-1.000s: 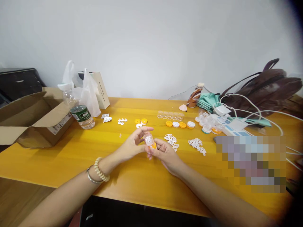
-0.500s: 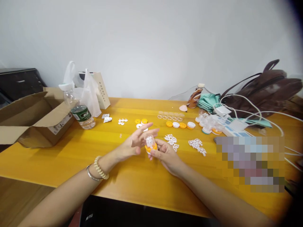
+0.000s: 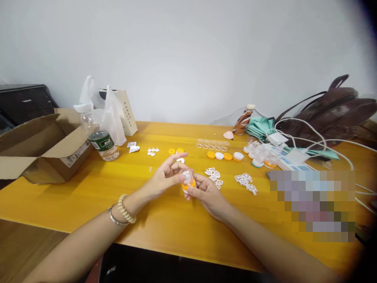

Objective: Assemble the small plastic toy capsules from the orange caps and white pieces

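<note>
The right hand (image 3: pixel 209 195) grips, between thumb and fingers, the orange-and-white base of a small clear-domed plastic capsule (image 3: pixel 189 184), held above the yellow-brown wooden table (image 3: pixel 179 230), long axis near upright, dome leaning slightly left. The left hand (image 3: pixel 162 180) pinches the dome from the left, both hands being equally near; beyond stands a row of clear round plastic cups (image 3: pixel 212 146).

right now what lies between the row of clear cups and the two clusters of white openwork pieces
In the head view, orange and white round caps lie between the clear cups and the white openwork pieces.
</note>
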